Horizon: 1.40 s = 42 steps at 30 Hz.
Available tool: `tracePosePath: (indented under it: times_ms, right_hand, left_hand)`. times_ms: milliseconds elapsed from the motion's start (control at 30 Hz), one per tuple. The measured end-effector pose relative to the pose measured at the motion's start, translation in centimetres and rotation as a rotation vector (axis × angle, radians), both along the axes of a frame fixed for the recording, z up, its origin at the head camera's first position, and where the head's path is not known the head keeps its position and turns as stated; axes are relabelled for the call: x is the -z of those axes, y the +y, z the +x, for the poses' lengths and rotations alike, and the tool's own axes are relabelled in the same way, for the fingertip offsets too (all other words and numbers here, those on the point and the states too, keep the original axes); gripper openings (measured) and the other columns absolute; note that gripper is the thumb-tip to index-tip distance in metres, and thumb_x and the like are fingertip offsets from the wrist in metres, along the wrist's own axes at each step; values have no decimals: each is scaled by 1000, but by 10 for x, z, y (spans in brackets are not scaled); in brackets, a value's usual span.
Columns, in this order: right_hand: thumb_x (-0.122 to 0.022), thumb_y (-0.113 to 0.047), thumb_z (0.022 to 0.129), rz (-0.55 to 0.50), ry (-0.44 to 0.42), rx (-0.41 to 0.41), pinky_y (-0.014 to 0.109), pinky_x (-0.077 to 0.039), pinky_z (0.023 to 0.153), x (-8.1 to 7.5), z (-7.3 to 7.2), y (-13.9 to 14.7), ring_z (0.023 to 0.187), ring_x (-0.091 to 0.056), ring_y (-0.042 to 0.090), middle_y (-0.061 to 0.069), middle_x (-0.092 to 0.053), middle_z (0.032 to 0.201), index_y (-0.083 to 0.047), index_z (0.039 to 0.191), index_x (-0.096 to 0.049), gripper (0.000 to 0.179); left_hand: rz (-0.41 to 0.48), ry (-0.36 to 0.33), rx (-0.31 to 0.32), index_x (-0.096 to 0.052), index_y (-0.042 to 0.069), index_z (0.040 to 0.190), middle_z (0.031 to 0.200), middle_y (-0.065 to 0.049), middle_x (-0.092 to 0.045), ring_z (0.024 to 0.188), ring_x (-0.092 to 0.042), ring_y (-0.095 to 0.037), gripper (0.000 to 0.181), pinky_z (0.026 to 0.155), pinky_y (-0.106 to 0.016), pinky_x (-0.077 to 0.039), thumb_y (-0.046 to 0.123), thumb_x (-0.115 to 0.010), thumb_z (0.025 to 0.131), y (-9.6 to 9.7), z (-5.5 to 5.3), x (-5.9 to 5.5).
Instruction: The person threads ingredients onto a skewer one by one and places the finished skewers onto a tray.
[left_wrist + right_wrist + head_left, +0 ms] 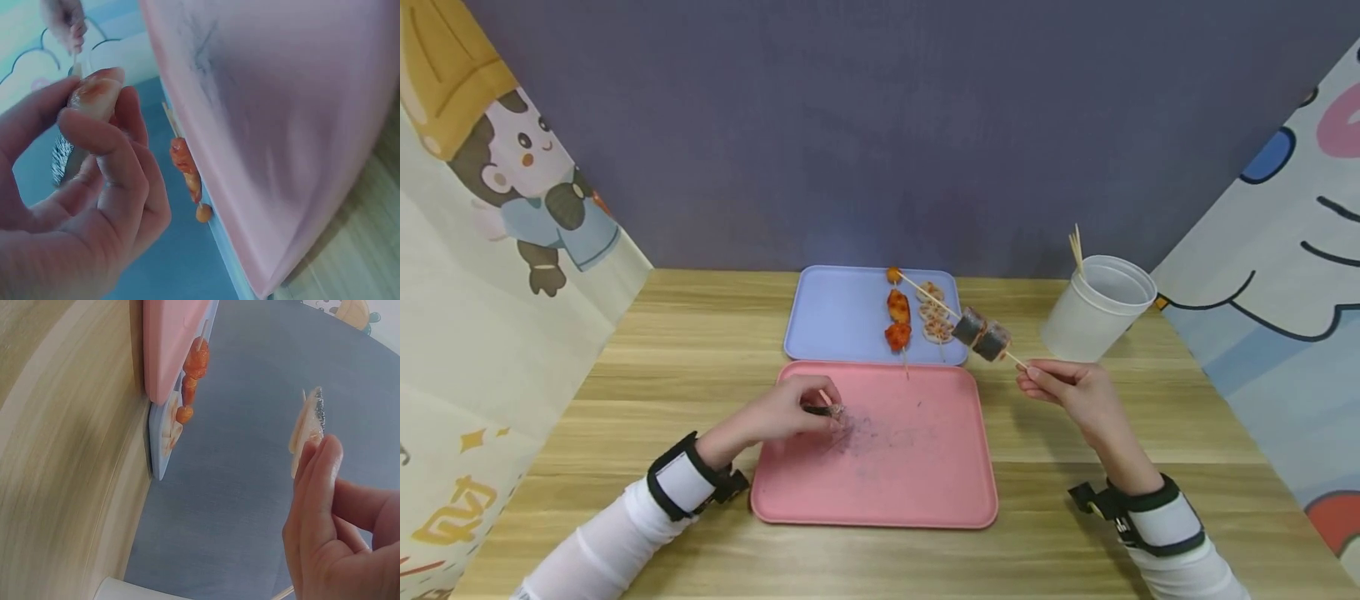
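Observation:
My right hand (1078, 396) pinches the lower end of a bamboo skewer (928, 294) carrying two dark-skinned fish pieces (981, 335). The bare upper length slants up and left, overlapping the blue tray in the head view. Over the left part of the pink tray (910, 496), my left hand (797, 408) holds another fish piece (97, 100), pale with a reddish patch and dark, shiny skin, between thumb and fingers. Dark smudges mark the tray beside that hand. Thumb and fingers partly cover the skewer's lower end in the right wrist view.
Behind the pink tray lies a blue tray (835, 312). On it rest a skewer of orange-red pieces (898, 321) and a skewer of lotus root slices (934, 311). A white bucket (1082, 321) with several bamboo sticks (1077, 250) stands back right, before a grey wall (880, 142).

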State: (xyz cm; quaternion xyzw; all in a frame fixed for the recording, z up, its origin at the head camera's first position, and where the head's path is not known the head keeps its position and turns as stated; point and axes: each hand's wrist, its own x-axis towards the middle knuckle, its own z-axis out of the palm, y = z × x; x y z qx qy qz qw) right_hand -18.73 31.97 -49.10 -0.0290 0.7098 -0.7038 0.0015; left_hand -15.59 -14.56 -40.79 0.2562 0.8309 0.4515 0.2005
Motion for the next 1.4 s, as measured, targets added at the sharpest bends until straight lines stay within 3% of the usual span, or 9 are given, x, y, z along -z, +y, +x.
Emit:
tracePosePath:
  times_ms: [133,300,600,667,933,1033,1200,1233,1400]
  right_hand:
    - [-71,-16,85,16,-8,9,39,-55,74,-1,-1,-1,86,-71,29,20,-71,100,9,116,-62,41]
    - [-71,-17,85,47,-21,12,39,-56,74,0,-2,-2,87,-71,30,19,-71,101,6,116,-64,39]
    - [-63,-9,90,-2,11,-76,39,-56,75,-8,-4,-10,89,-71,30,24,-69,104,9,118,-62,33]
    - [-67,-12,88,14,16,-53,40,-56,75,2,-11,-8,89,-70,32,23,-69,104,7,118,-63,36]
    - [-69,-12,87,-13,33,-55,43,-55,75,0,-13,-16,90,-69,37,25,-69,102,7,118,-63,37]
    - [-65,-8,89,-9,44,-90,40,-56,75,-18,-5,-27,89,-70,32,21,-71,100,7,118,-63,33]
    - [-68,-12,88,32,45,-107,34,-57,73,-89,32,-70,82,-72,22,12,-73,93,16,114,-60,40]
    - [-68,-14,87,17,51,-125,32,-57,74,-88,32,-71,83,-72,19,12,-73,93,16,114,-61,40]
    - [-66,-12,89,83,57,-127,30,-57,73,-116,48,-91,80,-71,11,0,-74,88,18,113,-59,39]
  left_hand:
    - [93,-71,-23,-64,3,114,93,-8,-67,72,-58,-12,33,60,-27,-51,15,-70,85,-4,-3,0]
    - [175,-160,-27,-60,1,120,97,-10,-64,78,-59,-16,39,62,-30,-53,12,-70,84,-9,-5,-4]
    - [385,-309,-77,-51,-1,128,112,-9,-60,105,-58,-22,56,89,-34,-49,-2,-71,76,-15,-10,-18]
    - [413,-324,-103,-50,-2,129,114,-8,-60,106,-59,-20,58,86,-32,-52,-1,-73,76,-15,-11,-20]
    - [516,-311,-229,-51,0,129,115,-8,-60,100,-62,-17,58,82,-31,-56,-1,-75,75,-10,-21,-27]
    - [554,-290,-265,-51,1,129,116,-5,-59,100,-61,-16,59,81,-29,-55,-5,-73,75,-10,-25,-30]
    - [629,-255,-302,-52,5,131,123,-2,-55,97,-62,-14,57,76,-24,-55,-6,-71,78,-12,-32,-39]
    - [645,-249,-313,-52,6,130,124,-2,-55,95,-63,-13,56,75,-23,-54,-5,-71,79,-13,-33,-41]
    - [748,-238,-352,-53,7,129,126,-1,-55,97,-63,-13,53,78,-22,-54,-6,-69,81,-16,-39,-50]
